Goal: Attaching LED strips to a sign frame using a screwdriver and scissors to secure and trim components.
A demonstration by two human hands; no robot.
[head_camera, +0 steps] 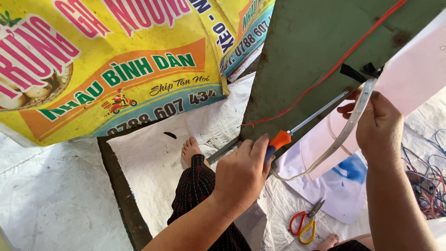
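White tarp (55,200) covered the floor, with scissors (306,223) lying near the person's knee. Closer in, the left hand (244,172) had its fingers curled tight round the orange handle of a screwdriver (297,128), whose shaft pointed up at a green panel (306,42). The right hand (378,123) pinched a pale strip (357,111) against that panel's edge beside a pink sheet (418,65). A slip looked likely — the tip sat close to the pinching fingers, so a skid off the metal could jab them — or the strip could spring loose. Beyond lay a yellow banner (116,60).
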